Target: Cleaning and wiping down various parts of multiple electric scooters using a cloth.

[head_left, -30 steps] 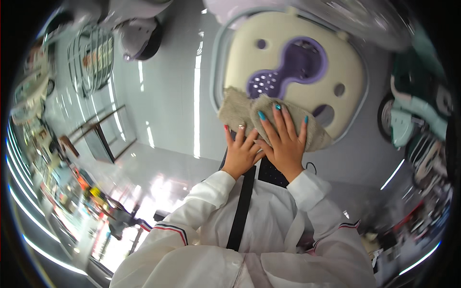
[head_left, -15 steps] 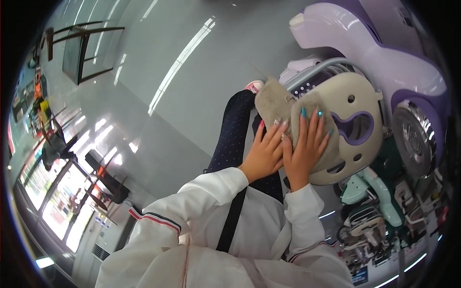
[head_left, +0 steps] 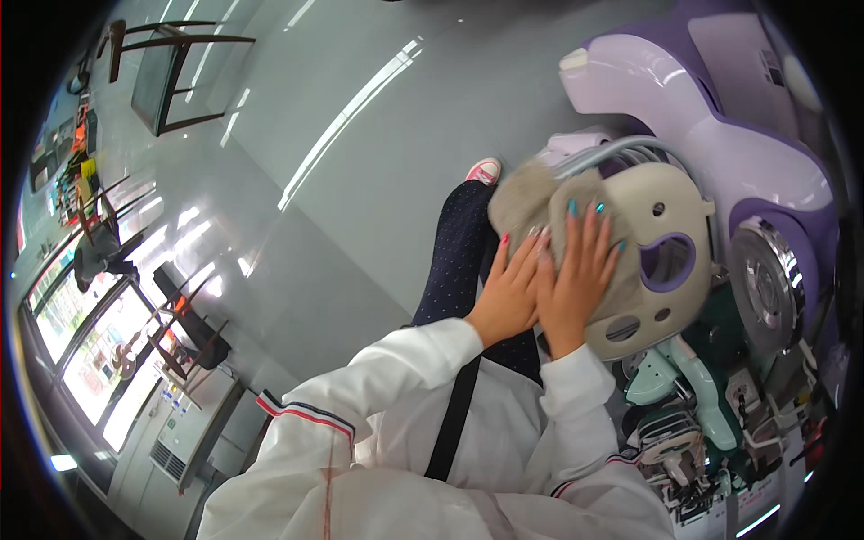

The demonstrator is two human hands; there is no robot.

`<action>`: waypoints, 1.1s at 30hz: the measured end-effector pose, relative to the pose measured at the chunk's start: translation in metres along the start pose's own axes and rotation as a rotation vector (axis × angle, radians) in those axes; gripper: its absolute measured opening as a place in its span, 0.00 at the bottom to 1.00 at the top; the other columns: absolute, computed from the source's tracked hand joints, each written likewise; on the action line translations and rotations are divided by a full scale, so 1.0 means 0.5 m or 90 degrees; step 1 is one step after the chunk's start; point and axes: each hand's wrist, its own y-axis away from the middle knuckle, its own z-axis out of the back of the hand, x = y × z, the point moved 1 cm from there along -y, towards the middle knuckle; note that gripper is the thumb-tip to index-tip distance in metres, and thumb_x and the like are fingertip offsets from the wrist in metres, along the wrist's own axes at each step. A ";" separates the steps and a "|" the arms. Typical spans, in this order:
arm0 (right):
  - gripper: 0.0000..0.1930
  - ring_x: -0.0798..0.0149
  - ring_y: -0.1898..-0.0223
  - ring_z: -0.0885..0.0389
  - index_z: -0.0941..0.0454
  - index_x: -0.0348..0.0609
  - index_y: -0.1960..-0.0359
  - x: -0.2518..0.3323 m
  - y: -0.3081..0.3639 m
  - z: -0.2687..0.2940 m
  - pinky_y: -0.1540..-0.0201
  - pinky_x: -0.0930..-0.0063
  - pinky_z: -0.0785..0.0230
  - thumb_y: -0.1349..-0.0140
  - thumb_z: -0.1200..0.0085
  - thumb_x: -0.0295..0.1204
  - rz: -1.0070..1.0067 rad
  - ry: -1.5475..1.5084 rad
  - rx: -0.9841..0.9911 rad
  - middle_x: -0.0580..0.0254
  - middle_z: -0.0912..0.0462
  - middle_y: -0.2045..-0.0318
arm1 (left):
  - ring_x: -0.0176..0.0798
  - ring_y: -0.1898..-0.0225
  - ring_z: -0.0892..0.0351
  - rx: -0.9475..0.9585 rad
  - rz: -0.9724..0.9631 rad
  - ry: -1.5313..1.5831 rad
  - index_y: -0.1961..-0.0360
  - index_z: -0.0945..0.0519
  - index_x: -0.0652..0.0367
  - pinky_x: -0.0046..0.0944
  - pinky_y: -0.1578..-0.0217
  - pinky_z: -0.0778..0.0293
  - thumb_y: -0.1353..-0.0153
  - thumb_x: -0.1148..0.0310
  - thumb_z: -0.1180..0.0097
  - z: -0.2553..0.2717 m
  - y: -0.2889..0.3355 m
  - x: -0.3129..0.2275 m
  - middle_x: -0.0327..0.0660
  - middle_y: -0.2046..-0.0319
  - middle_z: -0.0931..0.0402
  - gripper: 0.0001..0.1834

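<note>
A folded grey-brown plush cloth [head_left: 526, 202] lies on a beige plastic panel [head_left: 634, 184] with round holes and a purple-rimmed cutout. My right hand [head_left: 576, 288] rests flat on the cloth, its fingers stretched out and slightly spread, showing blue nails. Beside it, my left hand [head_left: 506, 297] lies with straight fingers on the cloth's near part, touching the right hand at the thumb side. Neither hand wraps round anything. Under the cloth, part of the panel is hidden.
A lilac scooter [head_left: 666, 81] with a chrome-hubbed wheel [head_left: 763, 283] stands right of the panel, by a grey tube frame [head_left: 630, 144]. A mint-green scooter [head_left: 693, 387] is at the lower right. Far left are a wooden chair [head_left: 162, 81] and a cabinet [head_left: 193, 432].
The whole view has shifted a little, so floor and chair sit differently. Both hands stay flat on the cloth, whose far end looks blurred now. The panel appears slightly turned.
</note>
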 end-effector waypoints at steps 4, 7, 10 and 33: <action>0.29 0.48 0.33 0.48 0.38 0.48 0.38 -0.016 0.151 -0.011 0.36 0.40 0.63 0.38 0.57 0.46 -0.019 0.004 0.051 0.53 0.43 0.35 | 0.49 0.37 0.41 0.088 -0.064 -0.053 0.50 0.28 0.66 0.59 0.38 0.51 0.46 0.62 0.52 -0.051 0.130 -0.004 0.51 0.40 0.38 0.24; 0.30 0.48 0.33 0.48 0.39 0.43 0.38 -0.039 0.201 -0.007 0.36 0.41 0.64 0.37 0.57 0.47 -0.064 -0.034 0.032 0.52 0.42 0.35 | 0.46 0.38 0.40 0.129 -0.113 -0.056 0.52 0.26 0.65 0.58 0.39 0.49 0.47 0.61 0.51 -0.049 0.117 -0.029 0.47 0.41 0.36 0.23; 0.32 0.49 0.33 0.48 0.42 0.39 0.37 -0.049 0.134 0.011 0.35 0.41 0.65 0.37 0.57 0.47 -0.105 -0.055 -0.003 0.52 0.43 0.35 | 0.46 0.38 0.40 0.122 -0.113 -0.068 0.50 0.28 0.65 0.58 0.38 0.51 0.46 0.60 0.52 -0.018 0.030 -0.039 0.46 0.39 0.38 0.25; 0.30 0.46 0.33 0.49 0.40 0.44 0.37 -0.122 0.186 0.033 0.35 0.44 0.61 0.39 0.56 0.45 -0.208 -0.085 -0.165 0.51 0.43 0.35 | 0.50 0.35 0.47 0.108 -0.127 -0.174 0.42 0.34 0.63 0.58 0.36 0.56 0.45 0.59 0.53 -0.105 0.055 -0.167 0.51 0.40 0.39 0.30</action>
